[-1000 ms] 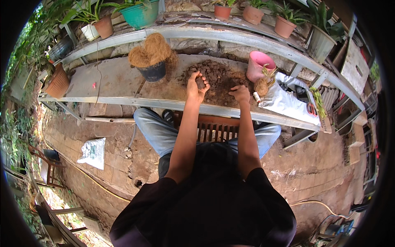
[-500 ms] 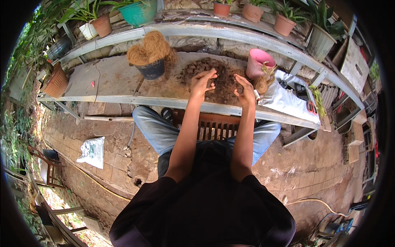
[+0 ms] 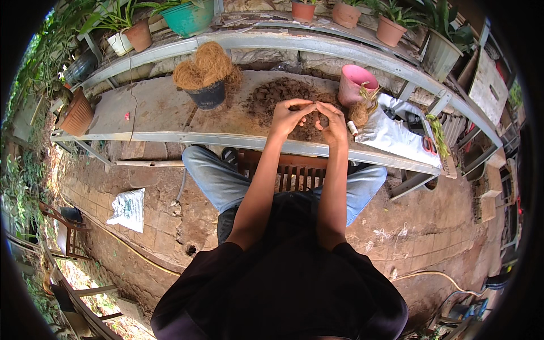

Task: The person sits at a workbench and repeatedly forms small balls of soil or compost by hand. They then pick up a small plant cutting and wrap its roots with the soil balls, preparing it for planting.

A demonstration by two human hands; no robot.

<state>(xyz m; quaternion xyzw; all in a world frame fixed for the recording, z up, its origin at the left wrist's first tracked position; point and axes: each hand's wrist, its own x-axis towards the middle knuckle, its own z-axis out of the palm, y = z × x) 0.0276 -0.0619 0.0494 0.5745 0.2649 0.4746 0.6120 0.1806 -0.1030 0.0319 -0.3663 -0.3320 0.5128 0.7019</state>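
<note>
Over the near part of a dark, crumbly soil heap (image 3: 272,96) on the bench, my two hands meet at the fingertips. My left hand (image 3: 290,117) is cupped, its fingers reaching across to the other hand and its thumb apart below them. Bent in the same way, my right hand (image 3: 333,123) touches it from the right. I see nothing held in either; the palms are partly hidden. Just beyond my right hand stands a pink pot (image 3: 357,84), with a small plant with a fibrous brown root ball (image 3: 358,113) lying in front of it.
A black pot (image 3: 208,97) heaped with coconut fibre (image 3: 212,65) stands left of the soil. A white sack (image 3: 391,136) with red-handled scissors (image 3: 429,145) lies at the bench's right end. Potted plants line the raised shelf (image 3: 317,42) behind. Another white bag (image 3: 128,209) lies on the floor.
My hands have come together from a short distance apart, so their fingertips now touch. The pots, soil and sack stay where they were.
</note>
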